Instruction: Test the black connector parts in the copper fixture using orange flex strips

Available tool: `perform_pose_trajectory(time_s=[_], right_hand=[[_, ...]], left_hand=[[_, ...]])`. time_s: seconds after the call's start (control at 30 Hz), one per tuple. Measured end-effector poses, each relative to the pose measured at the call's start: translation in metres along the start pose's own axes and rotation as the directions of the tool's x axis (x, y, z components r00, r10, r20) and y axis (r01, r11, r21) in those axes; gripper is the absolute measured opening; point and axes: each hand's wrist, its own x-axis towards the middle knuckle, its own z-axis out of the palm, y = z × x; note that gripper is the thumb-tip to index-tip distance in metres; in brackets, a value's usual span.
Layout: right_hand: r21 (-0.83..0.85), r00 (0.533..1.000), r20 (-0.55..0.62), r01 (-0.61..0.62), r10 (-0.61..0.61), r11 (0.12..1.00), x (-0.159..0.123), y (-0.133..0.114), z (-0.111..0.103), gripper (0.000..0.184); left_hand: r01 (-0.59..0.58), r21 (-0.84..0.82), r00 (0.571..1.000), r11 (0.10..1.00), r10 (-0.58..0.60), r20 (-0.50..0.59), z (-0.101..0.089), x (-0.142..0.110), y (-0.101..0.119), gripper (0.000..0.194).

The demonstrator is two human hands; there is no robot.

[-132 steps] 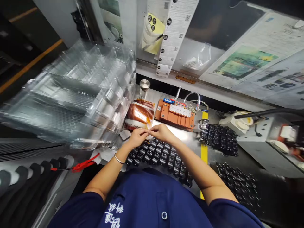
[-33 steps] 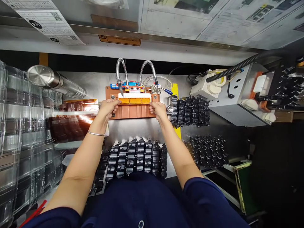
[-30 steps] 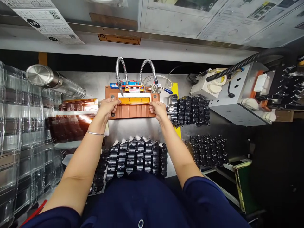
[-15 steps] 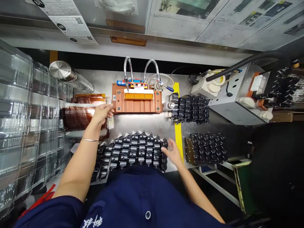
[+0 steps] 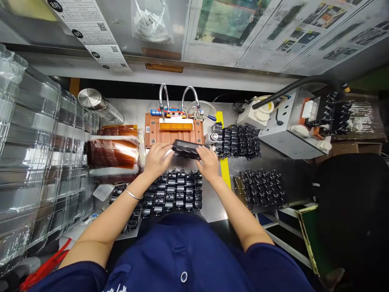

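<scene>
Both hands hold a row of black plastic parts (image 5: 186, 149) between them, lifted just in front of the orange-brown fixture (image 5: 174, 132). My left hand (image 5: 157, 159) grips its left end and my right hand (image 5: 207, 160) grips its right end. A yellow strip (image 5: 176, 126) lies in the fixture under two bent metal hoses (image 5: 164, 95). A block of black parts (image 5: 173, 194) lies on the steel bench below my hands.
Stacked clear plastic trays (image 5: 33, 146) fill the left side. Amber film sheets (image 5: 113, 152) and a steel bottle (image 5: 99, 106) lie left of the fixture. More black part blocks (image 5: 237, 141) (image 5: 263, 188) sit right of a yellow line (image 5: 223, 162). A grey machine box (image 5: 284, 125) stands at right.
Both hands left the fixture, the right dropped to the block of black parts, and now both hold a row of black parts raised in front of the fixture. The camera tilted slightly.
</scene>
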Motion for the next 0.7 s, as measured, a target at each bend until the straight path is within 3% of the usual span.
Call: perform_pose_trajectory(time_s=[0.1, 0.23, 0.33, 0.4, 0.5, 0.57, 0.7], right_hand=[[-0.097, 0.976, 0.173, 0.151, -0.133, 0.984, 0.054, -0.015, 0.032, 0.044], [-0.135, 0.958, 0.228, 0.208, -0.174, 0.969, 0.081, -0.01, 0.053, 0.039], [-0.144, 0.978, 0.176, 0.14, -0.114, 0.98, 0.098, 0.015, 0.036, 0.036], [-0.221, 0.994, 0.104, -0.02, 0.044, 0.975, 0.118, 0.037, 0.018, 0.037], [-0.356, 0.968, 0.061, -0.207, 0.243, 0.911, 0.153, 0.069, -0.002, 0.037], [-0.41, 0.954, 0.109, -0.213, 0.279, 0.887, 0.173, 0.087, -0.008, 0.034], [-0.449, 0.95, 0.219, -0.106, 0.224, 0.887, 0.201, 0.109, -0.018, 0.033]], left_hand=[[-0.08, 0.165, 0.989, 0.983, 0.058, 0.136, 0.021, 0.015, -0.013, 0.026], [-0.098, 0.255, 0.981, 0.962, 0.049, 0.189, 0.036, 0.044, -0.046, 0.026], [-0.081, 0.207, 0.982, 0.975, 0.042, 0.186, 0.041, 0.064, -0.062, 0.026], [-0.042, 0.148, 0.984, 0.988, 0.016, 0.176, 0.044, 0.072, -0.068, 0.025], [0.009, 0.089, 0.987, 0.996, -0.023, 0.159, 0.048, 0.075, -0.07, 0.025], [0.026, 0.078, 0.988, 0.997, -0.038, 0.152, 0.05, 0.074, -0.071, 0.026], [0.017, 0.065, 0.984, 0.998, -0.029, 0.178, 0.048, 0.07, -0.072, 0.028]])
